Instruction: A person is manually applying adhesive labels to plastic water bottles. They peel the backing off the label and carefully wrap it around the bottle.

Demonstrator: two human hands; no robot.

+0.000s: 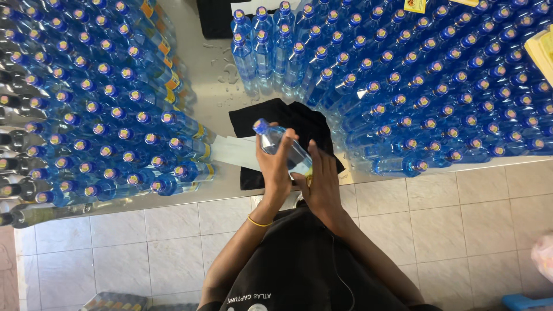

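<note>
Clear glossy blue plastic bottle in both hands, over a matt black cloth. Under that, a smooth brushed metal tabletop, wet beyond the hands.

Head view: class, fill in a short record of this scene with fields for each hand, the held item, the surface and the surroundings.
left hand: wrapped around the bottle's body
right hand: flat against the bottle's lower end
held item: clear blue bottle, capped, tilted, cap pointing up-left
surface: metal table with water drops
under the hands: black cloth
surroundings: many capped blue bottles standing left and right
floor: pale tiles
</note>
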